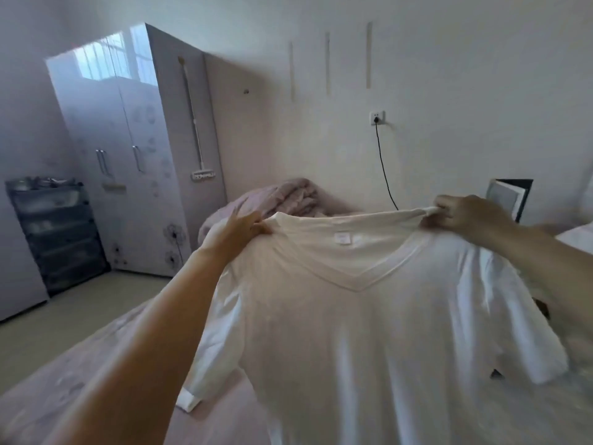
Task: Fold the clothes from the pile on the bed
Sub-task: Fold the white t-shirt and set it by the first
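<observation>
At the far left a dark set of plastic drawers (56, 234) stood on the floor against the wall, and just beside it rose a tall pale wardrobe (128, 149) with glossy doors that mirrored a window. A long-handled mop (195, 123) hung on the wardrobe's side panel. Next came the left hand (239, 228), reaching forward on an outstretched arm; its thumb and nearest fingers pinched the left shoulder of a white V-neck T-shirt (369, 316), while the other fingers stood spread and straight above the cloth. Behind that hand a crumpled pink blanket (288, 197) lay heaped at the head of the bed (80, 374), whose pinkish sheet ran down toward the lower left corner. The T-shirt hung stretched between the two hands, its shoulder line pulled taut and its neckline with a small label turned toward the camera; the body and both short sleeves draped downward from the hands over the bed, the lower hem passing out of view at the bottom edge. On the wall behind, a black cable (383, 168) dropped from a socket (377, 118) and disappeared behind the shirt's collar. At the right, the right hand (465, 216) had its fingers curled tightly over the shirt's other shoulder, bunching the fabric. Just beyond that hand a dark-framed object (510, 195) leaned near the wall; what it was could not be told.
</observation>
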`<state>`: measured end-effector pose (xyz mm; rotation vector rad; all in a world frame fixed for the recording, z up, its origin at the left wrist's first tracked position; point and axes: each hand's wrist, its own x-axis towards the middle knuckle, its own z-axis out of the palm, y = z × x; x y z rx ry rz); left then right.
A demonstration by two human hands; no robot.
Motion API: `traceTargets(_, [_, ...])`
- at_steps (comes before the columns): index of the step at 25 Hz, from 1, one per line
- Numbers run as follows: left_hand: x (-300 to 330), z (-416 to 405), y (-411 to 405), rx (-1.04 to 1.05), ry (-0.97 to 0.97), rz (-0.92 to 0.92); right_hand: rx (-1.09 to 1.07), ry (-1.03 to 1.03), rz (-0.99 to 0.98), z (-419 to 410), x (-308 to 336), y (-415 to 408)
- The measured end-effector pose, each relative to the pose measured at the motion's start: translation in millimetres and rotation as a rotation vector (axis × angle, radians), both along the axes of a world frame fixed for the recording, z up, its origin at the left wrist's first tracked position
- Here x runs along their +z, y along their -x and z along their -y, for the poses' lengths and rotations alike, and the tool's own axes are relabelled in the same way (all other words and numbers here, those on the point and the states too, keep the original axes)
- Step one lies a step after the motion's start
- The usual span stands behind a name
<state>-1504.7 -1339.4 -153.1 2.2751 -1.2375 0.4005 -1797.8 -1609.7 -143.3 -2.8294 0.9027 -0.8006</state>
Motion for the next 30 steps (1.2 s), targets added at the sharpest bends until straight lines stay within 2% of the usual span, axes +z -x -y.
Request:
traceTargets(6, [-232.8, 122.6, -117.9, -0.014, -0.216, -0.127, -0.005, -0.264, -0.192, 109.0, -244.1, -138.1])
traceTargets(8, [-304.5, 154.9, -140.3, 0.060, -0.273, -0.127, -0.063, -0.294, -0.233, 135.7, -319.7, -173.1])
traceTargets(10, [-348.1, 177.4, -159.8, 0.128, -0.272, -0.138, -0.160, -0.213, -0.225, 152.6, -367.3, -195.9])
traceTargets(12, [-378.9, 201.5, -183.3, 0.157, -0.290, -0.200, -0.268, -0.031, -0.284, 172.4, -404.4, -217.8])
traceTargets(14, [-403.1, 220.9, -202.7, 0.175, -0.452, -0.155, -0.314, 0.057, -0.347, 186.9, -432.2, -233.3])
traceTargets(15, [-413.6, 227.7, -207.2, 0.187, -0.546, -0.099, -0.314, 0.041, -0.346, 192.4, -441.9, -237.5])
traceTargets(17, [-424.3, 229.1, -209.3, 0.199, -0.561, -0.052, -0.310, -0.080, -0.330, 200.4, -452.8, -241.6])
traceTargets(19, [-420.8, 217.9, -213.1, 0.192, -0.415, -0.212, -0.256, -0.163, -0.316, 203.2, -449.1, -239.4])
traceTargets(21, [-401.6, 198.9, -226.5, 0.211, -0.205, -0.543, -0.208, -0.138, -0.258, 189.1, -436.2, -234.4])
traceTargets(22, [-391.1, 185.1, -232.8, 0.244, -0.148, -0.699, -0.154, -0.081, -0.189, 171.7, -430.8, -233.8])
traceTargets(24, [-379.2, 153.3, -227.8, 0.267, -0.265, -0.815, 0.011, -0.067, -0.067, 117.1, -425.5, -238.3])
traceTargets(25, [-378.5, 139.4, -218.7, 0.258, -0.390, -0.786, 0.096, -0.123, -0.080, 81.1, -423.9, -241.3])
traceTargets(27, [-380.0, 121.4, -198.6, 0.232, -0.623, -0.673, 0.270, -0.232, -0.234, 7.1, -427.8, -249.4])
traceTargets(29, [-374.6, 102.9, -184.4, 0.260, -0.681, -0.658, 0.385, -0.279, -0.365, -60.1, -433.4, -256.5])
traceTargets(30, [-370.1, 94.9, -182.1, 0.264, -0.625, -0.749, 0.415, -0.261, -0.344, -86.7, -434.0, -259.0])
